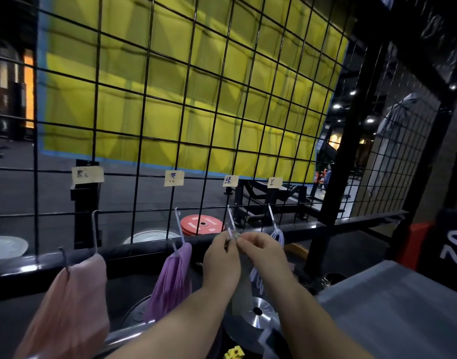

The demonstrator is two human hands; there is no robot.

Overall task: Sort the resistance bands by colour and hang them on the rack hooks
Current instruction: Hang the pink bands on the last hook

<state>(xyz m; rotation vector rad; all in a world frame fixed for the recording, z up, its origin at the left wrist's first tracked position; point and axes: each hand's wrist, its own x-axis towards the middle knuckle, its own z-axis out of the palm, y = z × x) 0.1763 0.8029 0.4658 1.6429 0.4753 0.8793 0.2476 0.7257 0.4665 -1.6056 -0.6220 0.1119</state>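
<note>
Our left hand (222, 257) and right hand (261, 251) pinch a pale greyish rubber band (241, 291) at the third metal hook (230, 219); pink bands (74, 301), purple bands (170, 281) hang leftward; our right wrist half covers bluish bands (279, 235)

Two bare forearms (186, 325), bare wrists (217, 283).

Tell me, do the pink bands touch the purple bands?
Apart. The head view shows the pink bands and purple bands hanging with a clear stretch of dark rail between them.
</note>
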